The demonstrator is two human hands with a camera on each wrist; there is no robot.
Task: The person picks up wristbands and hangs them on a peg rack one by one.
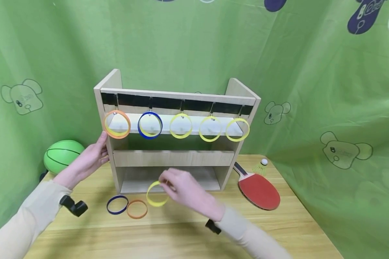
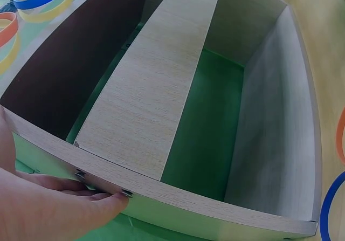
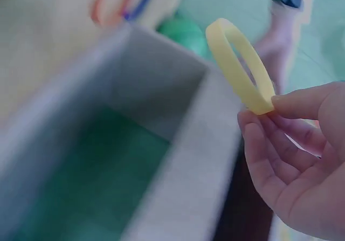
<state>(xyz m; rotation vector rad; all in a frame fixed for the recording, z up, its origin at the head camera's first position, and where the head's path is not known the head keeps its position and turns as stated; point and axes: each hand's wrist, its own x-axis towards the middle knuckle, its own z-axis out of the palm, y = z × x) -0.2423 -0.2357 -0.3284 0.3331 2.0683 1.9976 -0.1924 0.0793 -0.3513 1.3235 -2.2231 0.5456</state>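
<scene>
My right hand (image 1: 184, 183) pinches a yellow silicone wristband (image 3: 241, 71) between thumb and fingers, in front of the lowest shelf. Against the left side panel of a small wooden shelf unit (image 1: 173, 158) rests my left hand (image 1: 89, 160), its fingertips touching the outer face in the left wrist view. From hooks on the unit's black strip (image 1: 133, 100) hang several wristbands: an orange one (image 1: 127, 117) over yellow, a blue one (image 1: 161, 124) over yellow, and three single yellow ones. A dark blue wristband (image 1: 108, 208) and an orange wristband (image 1: 137, 218) lie on the table.
Left of the unit sits a green ball (image 1: 63, 154). On the right lie a red table tennis paddle (image 1: 260, 190) and a shuttlecock (image 1: 262, 166). A green curtain (image 1: 188, 46) surrounds the wooden table (image 1: 142, 241).
</scene>
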